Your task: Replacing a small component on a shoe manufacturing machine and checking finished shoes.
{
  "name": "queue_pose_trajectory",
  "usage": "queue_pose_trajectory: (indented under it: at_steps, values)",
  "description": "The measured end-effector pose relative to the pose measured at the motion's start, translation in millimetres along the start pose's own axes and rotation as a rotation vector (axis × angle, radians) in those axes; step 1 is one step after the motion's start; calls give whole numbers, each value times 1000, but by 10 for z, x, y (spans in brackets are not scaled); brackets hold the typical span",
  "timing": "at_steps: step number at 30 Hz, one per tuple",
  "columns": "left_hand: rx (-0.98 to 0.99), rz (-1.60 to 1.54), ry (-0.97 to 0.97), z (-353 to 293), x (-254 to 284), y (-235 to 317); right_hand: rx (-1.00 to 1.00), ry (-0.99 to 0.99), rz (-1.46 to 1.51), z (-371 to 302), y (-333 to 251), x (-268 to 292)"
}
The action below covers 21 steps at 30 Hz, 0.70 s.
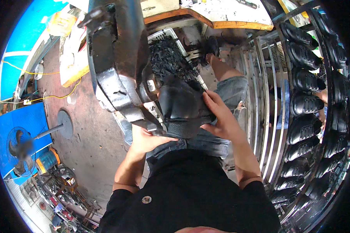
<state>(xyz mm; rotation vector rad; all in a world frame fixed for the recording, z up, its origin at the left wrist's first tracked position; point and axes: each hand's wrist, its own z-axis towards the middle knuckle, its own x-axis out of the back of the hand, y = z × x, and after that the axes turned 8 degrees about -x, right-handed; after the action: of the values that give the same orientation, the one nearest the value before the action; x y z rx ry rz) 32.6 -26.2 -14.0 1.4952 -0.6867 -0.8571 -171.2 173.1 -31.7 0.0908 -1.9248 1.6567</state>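
Note:
A black leather shoe piece (182,101), most likely a shoe upper, is under the head of a heavy dark metal machine (122,73). My right hand (223,118) grips its right side, fingers over the far edge and thumb against the near edge. My left hand (148,139) is at its near left edge, just below the machine's metal foot. That thumb stretches along the leather, while the other fingers are hidden under the machine and the piece. The machine's head blocks the left side of the leather from sight.
Beyond the leather, a white plastic crate (181,49) holds black scraps. A rack with several black lace-up shoes (305,103) stands at my right. Wood-edged worktables (243,25) are ahead. A standing fan (21,149) and yellow cable (72,91) are at left.

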Motion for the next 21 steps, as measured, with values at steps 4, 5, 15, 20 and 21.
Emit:
queue_pose_trajectory:
  at_steps: [4,5,15,20,21]
  values:
    - [-36,-29,-28,56,-18,1,-12,-6,-8,-15,-79,82]
    - [-151,50,-59,51,12,-57,-29,-23,-11,-18,-117,119]
    - [-215,-14,-5,121,-115,61,-27,-31,-28,-16,-220,304]
    - [-228,-31,-1,155,-169,101,-31,-20,-69,4,-250,380]
    - [-243,-23,-1,155,-173,94,-24,-18,-82,0,-266,412]
